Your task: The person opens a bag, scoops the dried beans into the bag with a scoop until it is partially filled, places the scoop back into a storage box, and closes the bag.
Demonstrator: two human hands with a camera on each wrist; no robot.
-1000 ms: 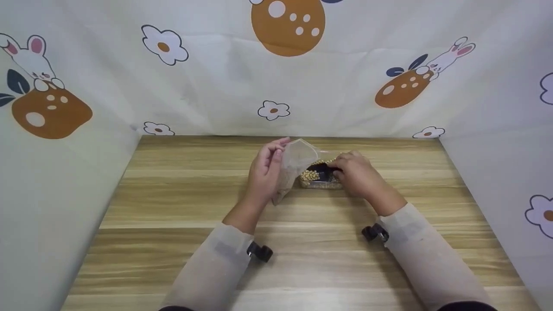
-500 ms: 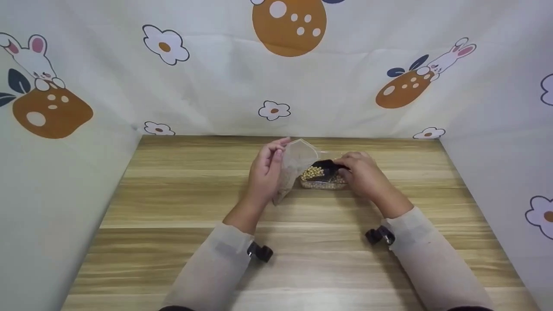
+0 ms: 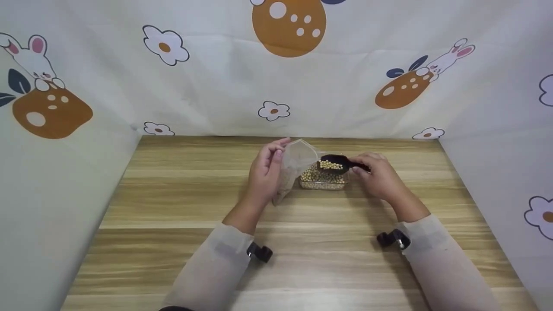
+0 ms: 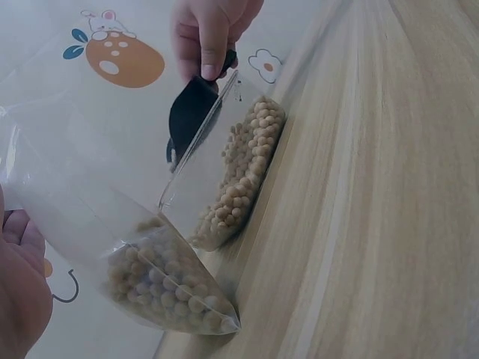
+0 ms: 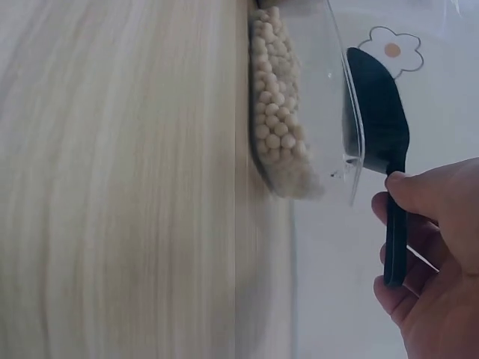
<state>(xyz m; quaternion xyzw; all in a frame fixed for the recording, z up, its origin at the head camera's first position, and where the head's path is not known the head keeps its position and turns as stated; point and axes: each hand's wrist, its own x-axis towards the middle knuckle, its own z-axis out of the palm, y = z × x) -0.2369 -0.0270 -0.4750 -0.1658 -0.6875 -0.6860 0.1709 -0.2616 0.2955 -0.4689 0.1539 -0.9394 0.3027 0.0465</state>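
The printed fabric wall [image 3: 216, 77] closes off the wood-grain table [image 3: 319, 268] along its far edge, at twelve o'clock from the clear container [image 3: 323, 186]. The container sits near that edge; the wood runs much farther toward six o'clock, and well out toward three and nine. Pale sleeves [image 3: 211, 268] reach in from five and seven o'clock.

The left hand [image 3: 264, 170] stands upright at nine o'clock, thumb raised, fingers curled at the side of the clear bag [image 3: 290, 170], holding it with its mouth tipped toward the container just beside it. The right hand [image 3: 376, 175] is at three o'clock, palm turned inward, thumb and fingers pinching the handle of the black scoop [image 3: 340, 158]. The scoop lies over the container's one-o'clock side; whether it touches the rim cannot be told. Round pale beans [image 3: 317, 176] fill the container's bottom, the bag's lower corner and the scoop's front.
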